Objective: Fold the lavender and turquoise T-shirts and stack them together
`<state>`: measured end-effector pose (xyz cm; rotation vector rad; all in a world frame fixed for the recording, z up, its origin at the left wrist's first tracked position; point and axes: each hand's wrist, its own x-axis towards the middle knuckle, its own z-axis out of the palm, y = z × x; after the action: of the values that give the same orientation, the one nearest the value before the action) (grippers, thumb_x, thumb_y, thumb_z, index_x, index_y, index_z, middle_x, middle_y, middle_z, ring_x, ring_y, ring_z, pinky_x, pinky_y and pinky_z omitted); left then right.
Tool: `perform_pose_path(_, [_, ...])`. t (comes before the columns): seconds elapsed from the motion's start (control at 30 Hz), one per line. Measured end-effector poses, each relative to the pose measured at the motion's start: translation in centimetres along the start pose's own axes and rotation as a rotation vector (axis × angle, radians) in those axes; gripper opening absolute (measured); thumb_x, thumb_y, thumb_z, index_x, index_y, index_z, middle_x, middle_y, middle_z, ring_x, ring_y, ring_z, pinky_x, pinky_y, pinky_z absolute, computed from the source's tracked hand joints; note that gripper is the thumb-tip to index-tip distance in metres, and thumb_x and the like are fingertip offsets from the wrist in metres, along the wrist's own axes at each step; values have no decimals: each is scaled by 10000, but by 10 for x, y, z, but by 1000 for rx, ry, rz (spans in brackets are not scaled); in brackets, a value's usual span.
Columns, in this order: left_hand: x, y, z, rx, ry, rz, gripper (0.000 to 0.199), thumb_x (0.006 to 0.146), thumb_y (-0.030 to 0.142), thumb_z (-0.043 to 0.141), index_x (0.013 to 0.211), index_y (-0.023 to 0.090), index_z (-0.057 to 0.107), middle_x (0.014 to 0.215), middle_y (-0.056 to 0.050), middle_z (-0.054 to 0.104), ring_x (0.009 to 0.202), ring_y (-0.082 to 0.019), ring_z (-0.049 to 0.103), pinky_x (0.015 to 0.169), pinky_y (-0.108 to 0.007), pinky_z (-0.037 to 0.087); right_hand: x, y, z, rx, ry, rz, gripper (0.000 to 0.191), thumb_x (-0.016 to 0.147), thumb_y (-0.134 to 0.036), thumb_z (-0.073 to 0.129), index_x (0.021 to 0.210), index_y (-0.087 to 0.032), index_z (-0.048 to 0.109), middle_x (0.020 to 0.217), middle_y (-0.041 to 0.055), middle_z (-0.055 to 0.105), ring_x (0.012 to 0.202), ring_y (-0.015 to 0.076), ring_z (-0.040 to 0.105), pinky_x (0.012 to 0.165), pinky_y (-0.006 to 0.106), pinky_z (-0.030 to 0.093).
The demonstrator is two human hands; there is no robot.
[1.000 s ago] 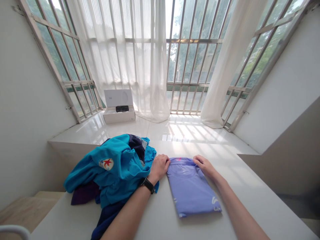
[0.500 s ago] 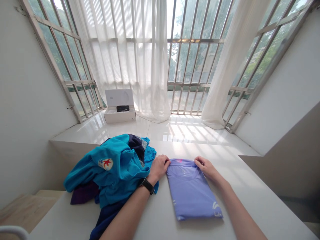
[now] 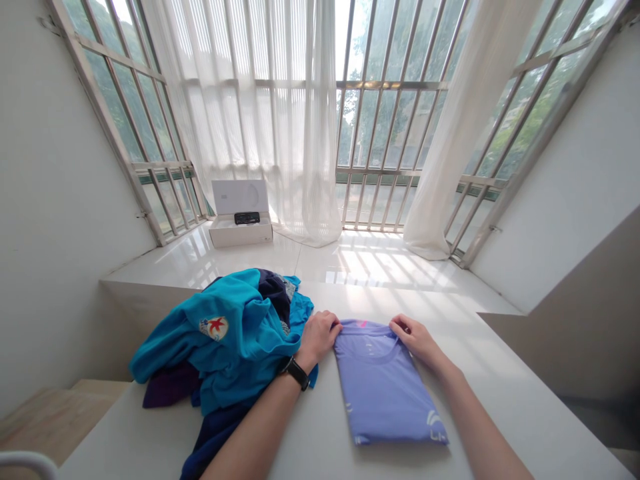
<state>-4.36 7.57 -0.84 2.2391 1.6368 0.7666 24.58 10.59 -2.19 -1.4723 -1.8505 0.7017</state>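
Observation:
A purple T-shirt (image 3: 387, 390), folded into a neat rectangle, lies on the white table with its collar at the far end and a white print at its near right corner. My left hand (image 3: 320, 335) pinches the far left corner by the collar. At the far right corner, my right hand (image 3: 410, 335) grips the fabric the same way, thumb and fingers closed. Left of the shirt is a loose heap of clothes, topped by a bright blue garment (image 3: 245, 340) with a red star badge; my left forearm, wearing a black watch, rests against it.
An open white box (image 3: 240, 233) holding a black object (image 3: 247, 218) stands on the window ledge (image 3: 320, 267). White curtains (image 3: 300, 133) hang before barred windows. A white curved rail (image 3: 27, 460) shows at the lower left.
Both hands keep their hold on the shirt's far corners. The shirt looks almost unmoved; the whole view has shifted very slightly.

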Motion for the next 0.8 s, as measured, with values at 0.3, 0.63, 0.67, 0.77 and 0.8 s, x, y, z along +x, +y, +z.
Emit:
perform_pose_path(0.3, [-2, 1, -2, 75, 18, -63, 132, 958, 269, 603, 894, 210, 702, 974, -57, 724, 988, -246, 632, 864, -348, 448, -1, 2, -14, 264, -158, 132, 309, 777, -386, 507, 821, -197, 748, 856, 81, 744, 831, 256, 659, 796, 357, 496])
perform_pose_path(0.63, [-2, 3, -3, 73, -1, -75, 132, 961, 257, 597, 896, 203, 700, 994, -66, 722, 1001, -247, 630, 878, -351, 445, 0, 19, -9, 94, -116, 66, 340, 844, -484, 577, 894, -186, 733, 811, 51, 725, 759, 225, 627, 736, 338, 476])
perform_pose_path(0.67, [-2, 3, -3, 74, -3, -74, 135, 962, 258, 595, 899, 202, 701, 998, -66, 722, 1005, -247, 628, 880, -350, 444, 0, 18, -9, 75, -110, 60, 344, 854, -492, 568, 884, -188, 728, 803, 46, 720, 752, 222, 621, 728, 333, 473])
perform_pose_path(0.77, [-2, 3, -3, 82, -11, -76, 141, 965, 266, 592, 908, 200, 703, 1005, -65, 721, 1013, -244, 624, 884, -344, 439, 0, 15, -7, 41, -94, 43, 356, 860, -515, 560, 856, -196, 717, 774, 36, 704, 737, 215, 611, 713, 322, 465])
perform_pose_path(0.8, [-2, 3, -3, 84, -11, -76, 142, 965, 268, 592, 911, 199, 704, 1005, -64, 721, 1014, -242, 623, 884, -341, 437, 1, 14, -7, 34, -85, 38, 360, 857, -523, 558, 841, -199, 714, 762, 33, 699, 729, 213, 608, 706, 321, 462])
